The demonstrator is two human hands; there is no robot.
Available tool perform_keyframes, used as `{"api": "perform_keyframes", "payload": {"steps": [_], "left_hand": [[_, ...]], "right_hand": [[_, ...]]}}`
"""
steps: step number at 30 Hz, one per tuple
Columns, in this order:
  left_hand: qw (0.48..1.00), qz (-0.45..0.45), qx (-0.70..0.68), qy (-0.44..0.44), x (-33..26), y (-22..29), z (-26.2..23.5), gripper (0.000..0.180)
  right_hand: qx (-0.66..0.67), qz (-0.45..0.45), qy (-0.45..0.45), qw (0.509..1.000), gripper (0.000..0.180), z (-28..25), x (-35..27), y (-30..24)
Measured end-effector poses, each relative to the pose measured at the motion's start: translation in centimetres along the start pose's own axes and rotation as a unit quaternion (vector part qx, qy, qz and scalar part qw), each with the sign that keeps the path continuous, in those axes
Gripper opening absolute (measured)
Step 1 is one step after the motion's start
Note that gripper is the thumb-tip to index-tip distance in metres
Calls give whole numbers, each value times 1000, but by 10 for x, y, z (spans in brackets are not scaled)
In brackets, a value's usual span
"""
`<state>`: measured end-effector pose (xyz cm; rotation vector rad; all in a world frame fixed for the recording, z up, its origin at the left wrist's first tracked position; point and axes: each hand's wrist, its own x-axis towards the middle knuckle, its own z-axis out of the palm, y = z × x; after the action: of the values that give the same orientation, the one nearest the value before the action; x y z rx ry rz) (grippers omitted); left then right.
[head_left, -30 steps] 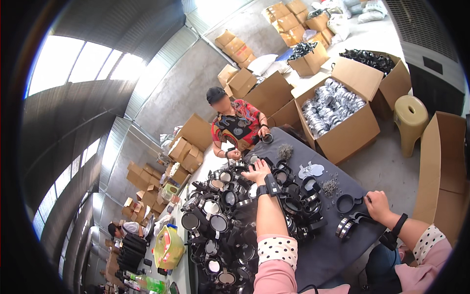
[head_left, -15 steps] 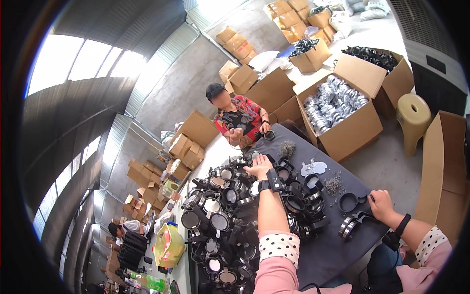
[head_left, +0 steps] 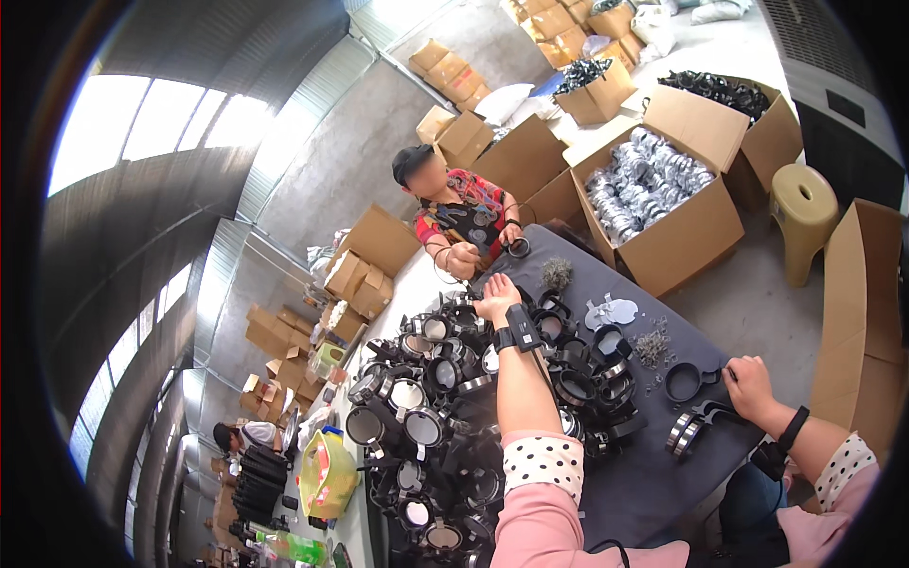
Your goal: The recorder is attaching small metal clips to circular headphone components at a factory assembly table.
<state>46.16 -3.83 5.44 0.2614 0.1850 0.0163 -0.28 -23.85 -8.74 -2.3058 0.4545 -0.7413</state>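
My left hand (head_left: 496, 297) reaches over the far end of a big heap of black round parts (head_left: 421, 426), several with pale or grey discs. Its fingers are stretched out and apart, palm partly turned up, with nothing visible in them. At the right edge of the grey table cover (head_left: 625, 502), my right hand (head_left: 751, 386) has its fingers curled round the handle end of a black ring (head_left: 681, 381). Just below that ring lies another black part with silvery bands (head_left: 684, 434).
Across the table a person in a patterned red shirt (head_left: 471, 213) holds a black ring. Small metal pieces (head_left: 652, 348) and a clump of them (head_left: 556, 273) lie on the cover. A carton of silvery parts (head_left: 677, 270), a beige stool (head_left: 803, 222) and a yellow-green basket (head_left: 329, 478) stand around.
My left hand has moved slightly farther out, toward the table's far end. My right hand stays at the ring's handle. The person opposite has lowered the raised hand slightly.
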Motion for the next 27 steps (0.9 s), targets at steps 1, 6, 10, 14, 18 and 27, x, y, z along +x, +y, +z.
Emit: {"api": "perform_keyframes", "payload": {"steps": [1, 6, 10, 14, 18, 27], "left_hand": [[1000, 5, -4, -8, 0, -3, 1, 73], [995, 55, -80, 19, -6, -17, 10, 39], [996, 30, -67, -50, 10, -13, -5, 36], [986, 16, -91, -140, 9, 11, 1, 42], [986, -46, -129, -94, -32, -14, 20, 66], [965, -179, -65, -179, -173, 7, 51, 105]], "right_hand": [[-2, 1, -3, 1000, 16, -1, 0, 1], [-11, 2, 0, 1000, 15, 3, 1, 3], [-14, 2, 4, 1000, 15, 2, 1, 2], [-1, -14, -2, 1000, 15, 7, 8, -4], [-14, 0, 9, 1000, 15, -1, 0, 1], [-14, -19, 12, 1000, 18, -2, -7, 4]]}}
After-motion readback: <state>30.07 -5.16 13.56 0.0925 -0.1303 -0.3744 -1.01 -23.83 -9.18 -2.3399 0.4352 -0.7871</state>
